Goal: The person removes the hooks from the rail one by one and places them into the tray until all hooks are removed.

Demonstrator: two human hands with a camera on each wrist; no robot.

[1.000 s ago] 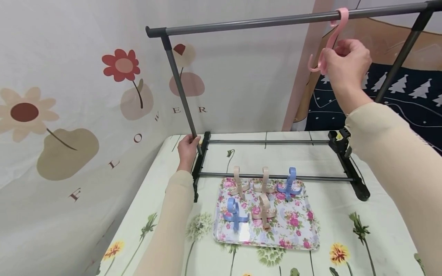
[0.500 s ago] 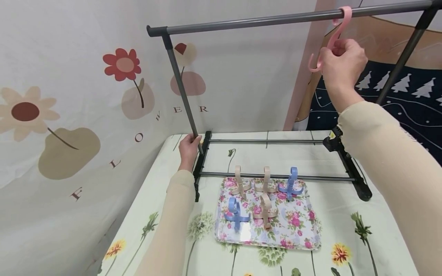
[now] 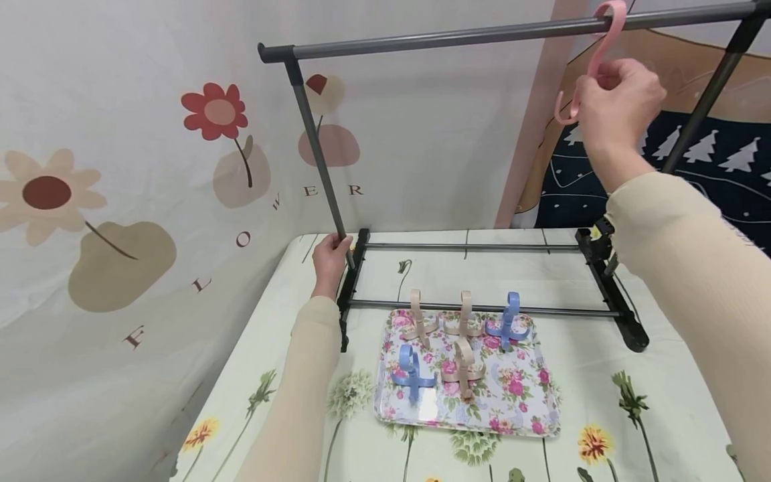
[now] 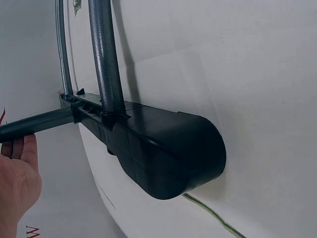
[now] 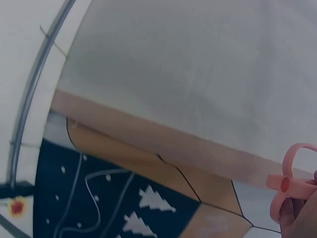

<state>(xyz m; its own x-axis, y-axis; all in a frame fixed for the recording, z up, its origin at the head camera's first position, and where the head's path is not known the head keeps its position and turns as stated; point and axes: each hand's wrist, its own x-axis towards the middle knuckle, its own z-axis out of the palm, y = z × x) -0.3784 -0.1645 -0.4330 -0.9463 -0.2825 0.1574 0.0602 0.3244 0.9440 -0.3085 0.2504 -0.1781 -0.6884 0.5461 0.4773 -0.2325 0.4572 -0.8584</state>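
My right hand (image 3: 620, 114) pinches a pink hanging hook (image 3: 606, 43) by its shank at the grey top rail (image 3: 452, 40) of a rack. The hook's curved top stands above the rail, its tip a little over it, and its small prongs point left below. In the right wrist view, the pink prongs (image 5: 286, 184) show at the right edge beside my fingers. My left hand (image 3: 329, 264) grips the rack's left upright (image 3: 317, 154) low down, near the black foot (image 3: 352, 284). The left wrist view shows those fingers against the grey tube (image 4: 39, 123).
A floral tray (image 3: 512, 408) on the flower-print tablecloth (image 3: 277, 402) bears three beige hooks (image 3: 464, 365) and two blue hooks (image 3: 508, 325). Two lower bars (image 3: 464, 247) join the rack's feet. A right upright (image 3: 705, 100) rises behind my right arm. Printed curtain (image 3: 421, 134) hangs behind.
My right hand has shifted right and slightly up with the pink hook. The hook's tip, earlier below the rail, now shows above it. My left hand stays on the upright.
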